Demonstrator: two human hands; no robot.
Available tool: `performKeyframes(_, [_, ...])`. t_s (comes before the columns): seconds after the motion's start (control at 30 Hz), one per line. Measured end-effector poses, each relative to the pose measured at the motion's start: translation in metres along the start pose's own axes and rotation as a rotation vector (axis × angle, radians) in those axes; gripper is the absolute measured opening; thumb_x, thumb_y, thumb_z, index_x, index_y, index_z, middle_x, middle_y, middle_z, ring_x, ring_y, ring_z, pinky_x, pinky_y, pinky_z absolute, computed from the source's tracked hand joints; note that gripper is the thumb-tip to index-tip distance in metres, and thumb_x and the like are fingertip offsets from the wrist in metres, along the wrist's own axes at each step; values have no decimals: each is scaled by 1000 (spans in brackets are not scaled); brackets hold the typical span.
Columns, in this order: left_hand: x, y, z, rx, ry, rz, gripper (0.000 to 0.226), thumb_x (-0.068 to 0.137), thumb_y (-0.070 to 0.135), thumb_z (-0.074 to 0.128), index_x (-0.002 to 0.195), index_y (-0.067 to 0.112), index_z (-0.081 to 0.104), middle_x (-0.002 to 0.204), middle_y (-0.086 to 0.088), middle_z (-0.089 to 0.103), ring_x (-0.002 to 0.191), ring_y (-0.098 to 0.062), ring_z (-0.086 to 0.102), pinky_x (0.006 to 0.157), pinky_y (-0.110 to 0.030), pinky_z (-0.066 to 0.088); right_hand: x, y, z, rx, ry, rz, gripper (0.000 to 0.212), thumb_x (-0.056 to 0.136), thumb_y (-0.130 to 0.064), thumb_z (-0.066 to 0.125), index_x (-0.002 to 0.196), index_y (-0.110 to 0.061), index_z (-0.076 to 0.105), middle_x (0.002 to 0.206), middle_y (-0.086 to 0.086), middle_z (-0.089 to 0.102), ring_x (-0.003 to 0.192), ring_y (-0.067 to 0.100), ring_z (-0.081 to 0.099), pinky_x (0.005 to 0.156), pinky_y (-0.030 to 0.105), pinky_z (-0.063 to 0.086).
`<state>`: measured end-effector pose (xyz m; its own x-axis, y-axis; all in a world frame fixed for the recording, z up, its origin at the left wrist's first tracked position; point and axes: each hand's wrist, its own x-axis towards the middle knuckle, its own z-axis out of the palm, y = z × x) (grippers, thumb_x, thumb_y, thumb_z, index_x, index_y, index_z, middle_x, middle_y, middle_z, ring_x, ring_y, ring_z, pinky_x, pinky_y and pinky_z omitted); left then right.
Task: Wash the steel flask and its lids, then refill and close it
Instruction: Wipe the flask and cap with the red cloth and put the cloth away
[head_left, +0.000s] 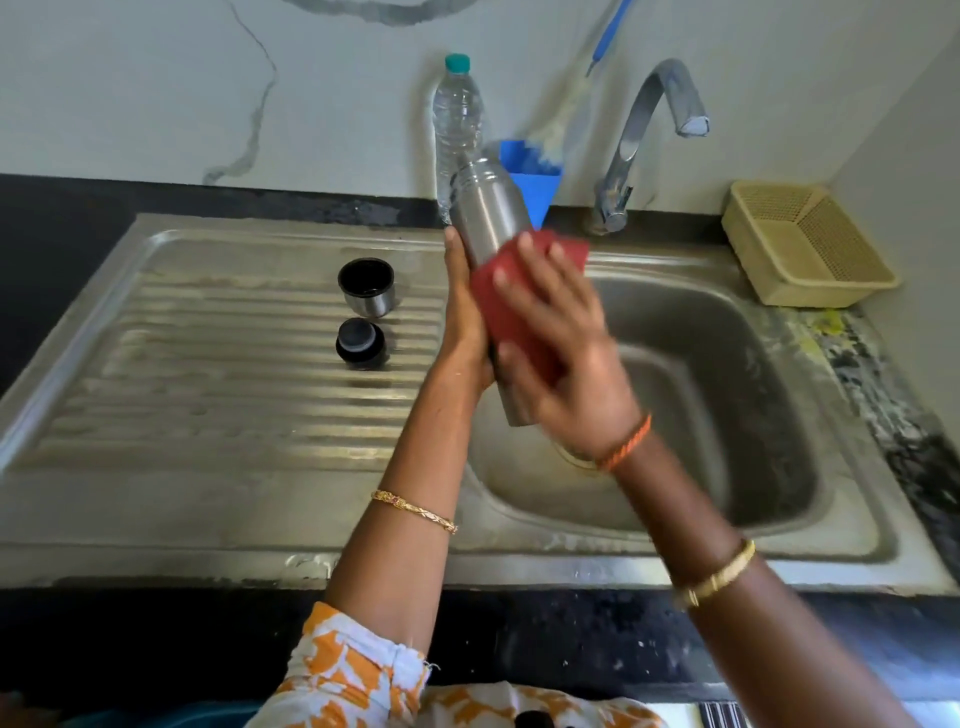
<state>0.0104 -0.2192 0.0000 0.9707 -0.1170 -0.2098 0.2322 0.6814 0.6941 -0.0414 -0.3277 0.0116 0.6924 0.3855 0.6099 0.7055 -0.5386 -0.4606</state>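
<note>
Steel flask (488, 208), unlabelled, under red scrubber (519, 306)

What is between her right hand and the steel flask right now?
In the head view, a red scrub pad lies between the right hand and the steel flask; the fingers press it against the flask's side, over the sink basin.

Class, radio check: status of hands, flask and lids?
Left hand grips steel flask over sink basin. Right hand rubs red scrub pad on it. Both lids off, on drainboard.
</note>
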Motion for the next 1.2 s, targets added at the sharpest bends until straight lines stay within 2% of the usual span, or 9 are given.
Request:
performKeyframes(0.1, [-6, 5, -6, 53, 12, -53, 78, 87, 77, 24, 95, 9, 62, 71, -10, 67, 67, -21, 66, 69, -32, 58, -40, -12, 13, -40, -14, 36, 54, 82, -10, 64, 134, -6, 50, 150, 20, 30, 142, 36, 17, 114, 53, 21])
performKeyframes(0.23, [-12, 0, 3, 70, -62, -108, 76, 88, 75, 26, 104, 12, 64, 93, -11, 70, 89, -23, 66, 91, -38, 51, -7, -4, 6, -16, 60, 25, 48, 82, -13, 61, 129, -4, 55, 146, 24, 36, 139, 37, 24, 114, 50, 24])
performKeyframes(0.5, [-12, -4, -3, -30, -49, -66, 67, 92, 69, 26, 106, 18, 68, 99, -6, 73, 94, -18, 70, 80, -32, 56, 17, 0, 1, -17, 23, 42, 54, 82, -14, 64, 133, -3, 50, 148, 25, 31, 142, 34, 21, 117, 45, 18])
performKeyframes(0.7, [-9, 6, -15, -14, 114, -17, 69, 89, 73, 30, 101, 12, 60, 70, -8, 66, 62, -18, 67, 60, -29, 57, -53, -10, 9, -70, -112, 44, 62, 81, -31, 71, 135, -11, 50, 151, 17, 28, 144, 33, 17, 114, 50, 24])
performKeyframes(0.83, [-7, 8, -9, 10, 119, 31, 68, 90, 72, 30, 103, 13, 61, 78, -8, 64, 74, -18, 63, 73, -32, 53, -51, -10, 10, -27, 33, 202, 68, 74, -36, 73, 136, -20, 49, 153, 13, 26, 144, 31, 16, 117, 47, 19])
performKeyframes(0.97, [-5, 8, -13, -132, 62, 107, 75, 90, 73, 27, 98, 9, 67, 81, -14, 68, 73, -22, 66, 67, -30, 56, -32, -15, -7, 494, 107, 592, 84, 64, -23, 83, 139, -27, 45, 146, -2, 43, 132, 11, 43, 101, 26, 45])
performKeyframes(1.03, [-6, 9, -10, -185, 3, 132, 78, 90, 74, 23, 94, 9, 67, 79, -12, 69, 69, -23, 64, 63, -29, 53, -27, -12, -11, 897, 18, 774, 86, 61, -20, 83, 138, -30, 45, 134, 1, 56, 107, 39, 61, 73, 41, 54])
performKeyframes(1.1, [-6, 12, -4, -115, 5, 114, 78, 90, 75, 22, 97, 10, 65, 80, -14, 68, 66, -23, 63, 62, -30, 53, -28, -10, -10, 1082, 0, 827, 82, 62, -25, 79, 136, -33, 46, 127, 11, 60, 95, 63, 53, 74, 54, 42])
performKeyframes(1.2, [-4, 21, -1, 97, 87, 47, 80, 89, 76, 21, 105, 11, 65, 85, -11, 70, 76, -21, 67, 75, -33, 57, -35, -14, -1, 1087, 86, 795, 80, 62, -27, 79, 135, -33, 47, 128, 13, 59, 88, 60, 55, 70, 56, 44])
